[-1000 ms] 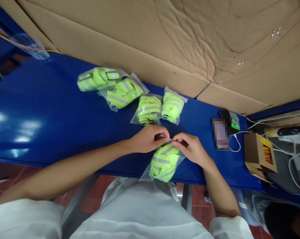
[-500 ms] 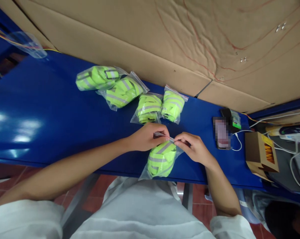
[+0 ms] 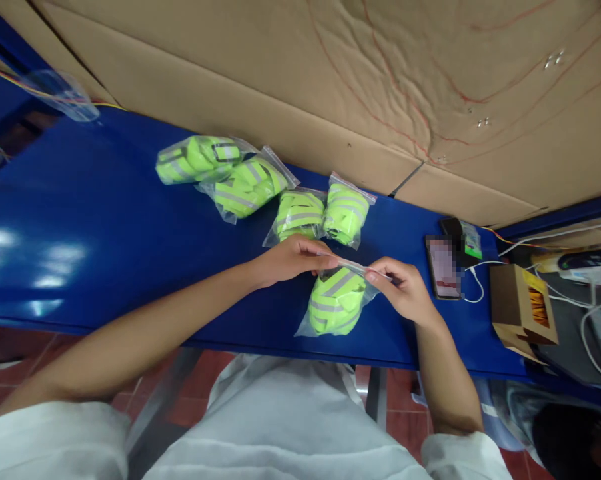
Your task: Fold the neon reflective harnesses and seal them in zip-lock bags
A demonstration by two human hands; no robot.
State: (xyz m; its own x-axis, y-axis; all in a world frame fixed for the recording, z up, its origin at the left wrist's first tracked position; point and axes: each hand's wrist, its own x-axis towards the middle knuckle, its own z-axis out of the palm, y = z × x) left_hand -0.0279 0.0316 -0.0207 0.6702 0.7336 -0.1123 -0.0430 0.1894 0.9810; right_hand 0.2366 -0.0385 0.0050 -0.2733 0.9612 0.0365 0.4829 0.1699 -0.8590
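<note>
Head view, nearest first: our pale shirt (image 3: 280, 417) sits below the front edge of the blue table (image 3: 105, 247). Just past that edge we have a clear bag (image 3: 335, 307) with a yellow-green, grey-striped bundle inside; we cannot tell whether its base touches the table. Our left hand (image 3: 286, 259) pinches the left part of the bag's top strip (image 3: 351, 265) between thumb and fingers, while our right hand (image 3: 404, 288) grips the same strip near its right end.

Farther right, we see a cardboard box (image 3: 509, 310) near the table's end and a phone (image 3: 444, 273) lying to its left, its screen partly blurred. Beyond our left hand are four similar bags: a third-from-left packet (image 3: 299, 215) just beside the rightmost packet (image 3: 346, 212), then a striped packet (image 3: 250, 187) against the leftmost packet (image 3: 198, 160). Behind them all stands a brown cardboard panel (image 3: 230, 87).
</note>
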